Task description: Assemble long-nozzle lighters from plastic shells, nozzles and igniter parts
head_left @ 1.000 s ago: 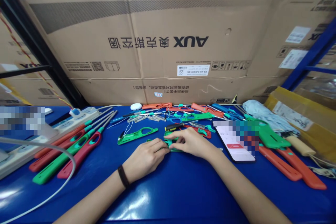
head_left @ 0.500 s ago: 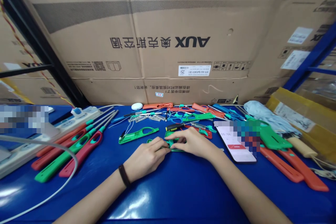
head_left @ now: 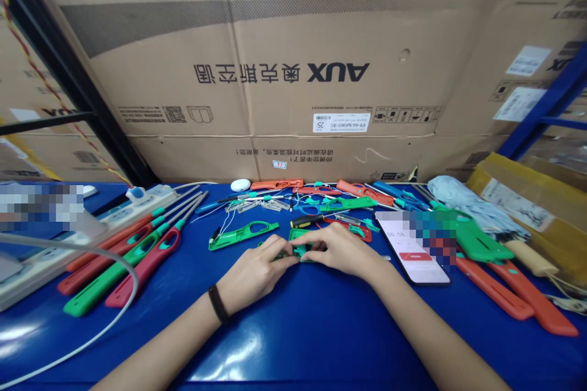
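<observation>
My left hand (head_left: 257, 270) and my right hand (head_left: 343, 248) meet at the middle of the blue table, fingers bent around a green lighter casing half (head_left: 298, 234). A teal plastic piece (head_left: 299, 250) shows in the casing between my fingertips. My left fingers are pressed together at its left end. My right thumb and forefinger close on the casing and the teal piece from the right; the exact contact is partly hidden. Just left lies another green casing half (head_left: 243, 234) with a wire. Beyond my right hand rests a black and yellow screwdriver (head_left: 306, 220).
Assembled long-neck lighters (head_left: 121, 275) lie at left beside a white power strip (head_left: 107, 220) and a looping white cable (head_left: 131, 293). At right are a phone (head_left: 422, 266), orange casings (head_left: 499, 290) and a yellow-taped package (head_left: 523, 201). Cardboard boxes (head_left: 275, 30) stand behind loose lighter parts.
Both hands stay at the casing with small finger shifts; the left fingertips have moved slightly right, toward the teal piece. The whole view has shifted a little.
</observation>
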Action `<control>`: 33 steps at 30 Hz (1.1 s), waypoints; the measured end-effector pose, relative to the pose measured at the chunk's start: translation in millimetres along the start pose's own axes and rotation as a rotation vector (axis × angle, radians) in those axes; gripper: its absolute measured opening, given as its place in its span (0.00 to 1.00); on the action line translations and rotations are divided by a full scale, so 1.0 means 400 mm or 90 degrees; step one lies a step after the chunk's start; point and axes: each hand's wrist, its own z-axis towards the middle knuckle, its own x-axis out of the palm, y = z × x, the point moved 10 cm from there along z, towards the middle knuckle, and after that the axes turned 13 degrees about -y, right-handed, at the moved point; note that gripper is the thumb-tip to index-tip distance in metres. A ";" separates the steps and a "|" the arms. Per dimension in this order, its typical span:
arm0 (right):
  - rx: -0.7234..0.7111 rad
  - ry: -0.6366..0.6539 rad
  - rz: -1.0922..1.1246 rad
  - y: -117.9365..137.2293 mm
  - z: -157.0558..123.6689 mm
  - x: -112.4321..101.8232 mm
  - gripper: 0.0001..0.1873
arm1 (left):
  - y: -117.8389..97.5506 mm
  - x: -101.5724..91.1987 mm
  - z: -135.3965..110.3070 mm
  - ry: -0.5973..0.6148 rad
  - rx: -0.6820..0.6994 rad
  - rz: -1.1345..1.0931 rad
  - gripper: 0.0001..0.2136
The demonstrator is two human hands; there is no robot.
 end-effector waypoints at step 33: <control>0.065 -0.044 -0.150 -0.030 -0.006 -0.019 0.07 | 0.018 0.008 -0.007 0.014 -0.021 -0.079 0.15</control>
